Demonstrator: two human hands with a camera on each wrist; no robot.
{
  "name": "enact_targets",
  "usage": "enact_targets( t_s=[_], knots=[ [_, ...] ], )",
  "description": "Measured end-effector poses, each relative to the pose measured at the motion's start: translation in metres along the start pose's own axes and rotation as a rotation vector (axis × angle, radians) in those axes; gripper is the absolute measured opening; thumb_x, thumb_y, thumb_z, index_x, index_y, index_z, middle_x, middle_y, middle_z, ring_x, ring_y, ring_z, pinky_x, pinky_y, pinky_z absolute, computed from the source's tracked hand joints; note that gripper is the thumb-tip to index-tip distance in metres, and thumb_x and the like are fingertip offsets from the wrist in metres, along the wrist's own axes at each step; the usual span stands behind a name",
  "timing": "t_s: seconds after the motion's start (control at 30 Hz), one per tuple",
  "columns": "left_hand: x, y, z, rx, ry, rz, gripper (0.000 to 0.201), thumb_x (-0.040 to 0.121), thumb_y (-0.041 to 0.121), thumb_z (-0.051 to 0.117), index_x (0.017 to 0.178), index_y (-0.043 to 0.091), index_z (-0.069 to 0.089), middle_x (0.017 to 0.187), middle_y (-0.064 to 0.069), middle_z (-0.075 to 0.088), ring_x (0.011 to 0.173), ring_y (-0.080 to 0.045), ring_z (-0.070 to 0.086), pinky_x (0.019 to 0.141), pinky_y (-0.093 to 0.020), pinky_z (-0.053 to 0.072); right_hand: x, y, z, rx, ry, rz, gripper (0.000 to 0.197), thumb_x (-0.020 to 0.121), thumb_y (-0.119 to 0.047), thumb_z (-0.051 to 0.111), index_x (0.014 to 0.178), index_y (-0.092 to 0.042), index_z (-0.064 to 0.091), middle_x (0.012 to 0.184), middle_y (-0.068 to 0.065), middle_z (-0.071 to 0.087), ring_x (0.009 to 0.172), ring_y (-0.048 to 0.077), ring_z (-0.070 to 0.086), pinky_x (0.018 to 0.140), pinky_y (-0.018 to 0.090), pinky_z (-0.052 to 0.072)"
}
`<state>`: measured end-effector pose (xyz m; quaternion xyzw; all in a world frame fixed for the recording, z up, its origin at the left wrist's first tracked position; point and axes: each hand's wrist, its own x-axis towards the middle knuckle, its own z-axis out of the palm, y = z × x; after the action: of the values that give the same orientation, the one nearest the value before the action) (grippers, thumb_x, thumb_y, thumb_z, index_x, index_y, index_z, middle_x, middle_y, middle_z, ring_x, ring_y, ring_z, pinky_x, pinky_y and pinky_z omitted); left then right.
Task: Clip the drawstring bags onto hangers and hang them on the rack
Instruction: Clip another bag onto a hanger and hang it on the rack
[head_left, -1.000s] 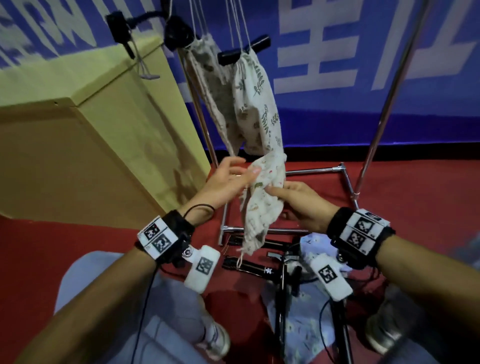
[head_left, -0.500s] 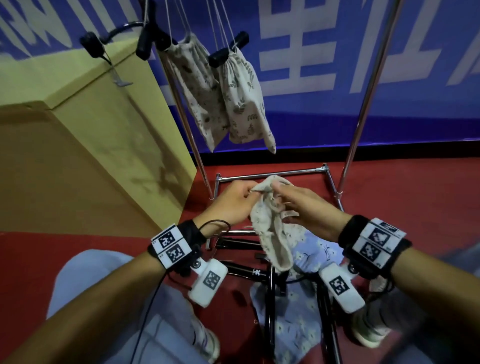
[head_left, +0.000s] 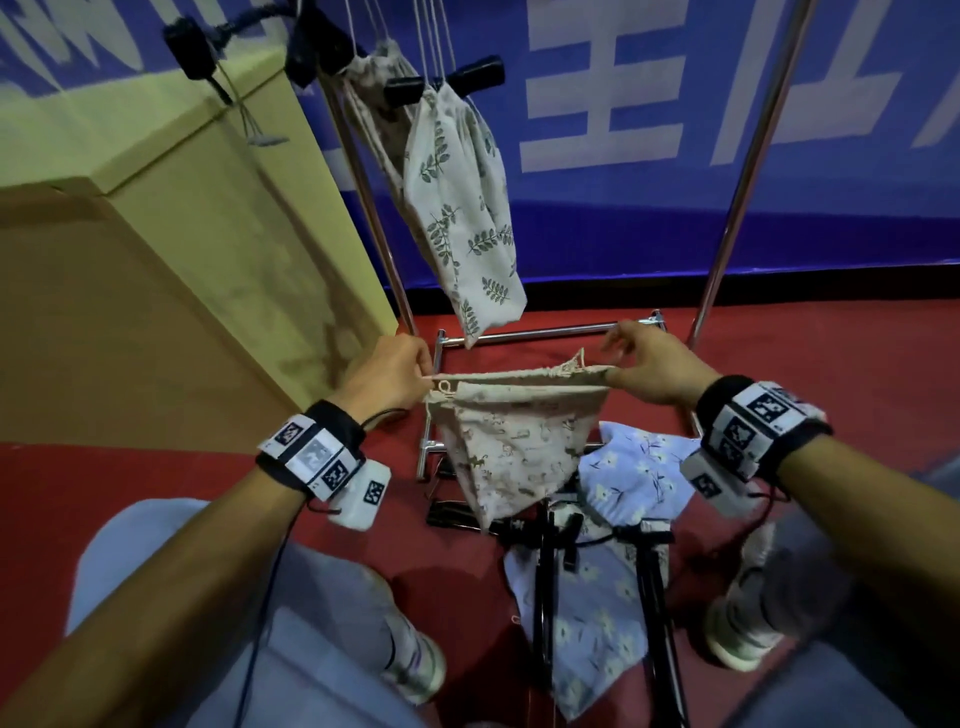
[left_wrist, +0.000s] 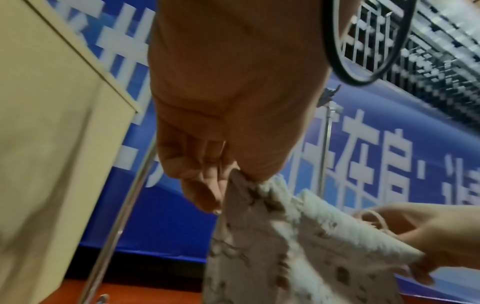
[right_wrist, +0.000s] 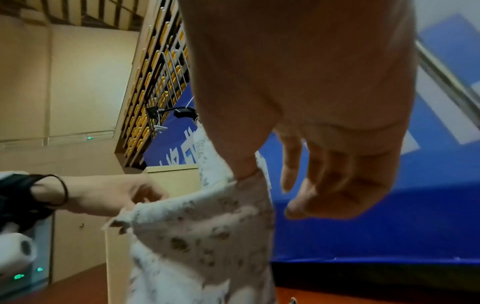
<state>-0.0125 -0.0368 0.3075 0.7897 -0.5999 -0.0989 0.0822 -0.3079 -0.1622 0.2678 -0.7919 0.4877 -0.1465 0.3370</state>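
Note:
A cream drawstring bag with small brown prints is stretched flat by its top hem between my two hands, above the red floor. My left hand pinches the hem's left corner. My right hand pinches the right corner between thumb and forefinger, the other fingers hanging loose. Two leaf-print bags hang from black clip hangers on the rack's upper left. Black hangers lie on the floor below the held bag, over pale blue floral bags.
The chrome rack has a left upright, a right upright and a base frame on the red floor. A tall beige cabinet stands close on the left. A blue banner wall is behind. My knees and shoes are at the bottom.
The bag was bunched between my hands; they have moved apart and pulled its top hem out straight and wide.

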Motion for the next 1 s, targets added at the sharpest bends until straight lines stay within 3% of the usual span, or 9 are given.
enact_targets(
  t_s=[0.1, 0.23, 0.33, 0.43, 0.53, 0.63, 0.83, 0.93, 1.0],
  knots=[
    [-0.002, -0.013, -0.006, 0.011, -0.04, -0.053, 0.017, 0.077, 0.008, 0.068, 0.072, 0.024, 0.067, 0.07, 0.014, 0.064, 0.066, -0.009, 0.062, 0.058, -0.03, 0.049, 0.011, -0.006, 0.004, -0.158, -0.066, -0.07, 0.025, 0.08, -0.023, 0.079, 0.099, -0.023, 0.062, 0.096, -0.002, 0.067, 0.094, 0.023, 0.065, 0.086, 0.039, 0.055],
    [-0.004, -0.019, -0.007, -0.002, -0.024, -0.004, 0.018, 0.077, 0.015, 0.074, 0.07, 0.029, 0.064, 0.068, 0.015, 0.064, 0.067, -0.009, 0.063, 0.064, -0.034, 0.055, 0.022, -0.015, 0.011, -0.302, -0.043, -0.093, 0.014, 0.083, -0.017, 0.071, 0.09, -0.025, 0.062, 0.082, -0.005, 0.065, 0.082, 0.023, 0.066, 0.071, 0.033, 0.054],
    [-0.011, -0.029, 0.001, -0.086, -0.119, 0.044, 0.019, 0.081, 0.027, 0.082, 0.071, 0.024, 0.067, 0.064, 0.01, 0.063, 0.06, -0.007, 0.058, 0.058, -0.028, 0.05, 0.026, -0.025, 0.027, 0.14, -0.116, 0.016, 0.009, 0.088, -0.007, 0.069, 0.083, -0.014, 0.066, 0.07, 0.006, 0.064, 0.055, 0.018, 0.058, 0.051, 0.026, 0.045],
    [-0.019, -0.036, 0.009, -0.322, -0.156, 0.015, 0.045, 0.084, 0.041, 0.079, 0.069, 0.002, 0.063, 0.052, 0.006, 0.046, 0.045, -0.003, 0.039, 0.048, -0.018, 0.029, 0.02, -0.038, 0.038, 0.668, -0.253, 0.086, 0.011, 0.087, -0.016, 0.076, 0.091, -0.014, 0.066, 0.07, 0.003, 0.062, 0.055, 0.012, 0.052, 0.052, 0.025, 0.042],
    [-0.022, -0.038, 0.014, -0.489, -0.071, -0.043, 0.05, 0.091, 0.044, 0.07, 0.066, 0.004, 0.055, 0.05, 0.004, 0.036, 0.044, -0.008, 0.038, 0.046, -0.019, 0.027, 0.014, -0.048, 0.057, 0.973, -0.396, 0.096, 0.03, 0.086, -0.039, 0.074, 0.104, -0.018, 0.062, 0.073, -0.002, 0.066, 0.061, 0.011, 0.061, 0.058, 0.025, 0.046],
    [-0.024, -0.042, 0.016, -0.433, 0.03, -0.087, 0.048, 0.097, 0.046, 0.06, 0.068, 0.007, 0.056, 0.053, 0.002, 0.049, 0.046, -0.013, 0.053, 0.048, -0.023, 0.037, 0.02, -0.031, 0.104, 0.561, -0.412, 0.135, 0.04, 0.094, -0.052, 0.063, 0.11, -0.016, 0.06, 0.09, 0.002, 0.066, 0.07, 0.017, 0.064, 0.053, 0.026, 0.047],
    [-0.028, -0.061, 0.023, -0.234, 0.121, -0.162, 0.037, 0.101, 0.037, 0.054, 0.077, 0.011, 0.063, 0.063, 0.0, 0.063, 0.059, -0.018, 0.061, 0.052, -0.026, 0.039, 0.032, 0.033, 0.186, -0.193, -0.88, 0.232, 0.047, 0.094, -0.056, 0.059, 0.09, -0.01, 0.066, 0.085, 0.008, 0.068, 0.061, 0.019, 0.061, 0.051, 0.023, 0.049],
    [-0.023, -0.074, 0.02, -0.155, 0.156, -0.218, 0.037, 0.101, 0.035, 0.054, 0.079, 0.005, 0.062, 0.067, -0.007, 0.065, 0.061, -0.024, 0.06, 0.052, -0.03, 0.041, 0.035, 0.059, 0.224, -0.389, -0.717, 0.166, 0.058, 0.079, -0.07, 0.056, 0.076, -0.013, 0.064, 0.083, 0.008, 0.065, 0.079, 0.029, 0.065, 0.072, 0.031, 0.053],
    [-0.019, -0.082, 0.015, -0.057, 0.195, -0.233, 0.035, 0.1, 0.032, 0.053, 0.079, 0.006, 0.061, 0.071, -0.01, 0.066, 0.066, -0.027, 0.062, 0.055, -0.034, 0.045, 0.03, 0.07, 0.246, -0.314, -0.551, 0.142, 0.032, 0.092, -0.045, 0.062, 0.082, -0.016, 0.058, 0.091, 0.01, 0.061, 0.085, 0.027, 0.059, 0.072, 0.029, 0.042]
  ],
)
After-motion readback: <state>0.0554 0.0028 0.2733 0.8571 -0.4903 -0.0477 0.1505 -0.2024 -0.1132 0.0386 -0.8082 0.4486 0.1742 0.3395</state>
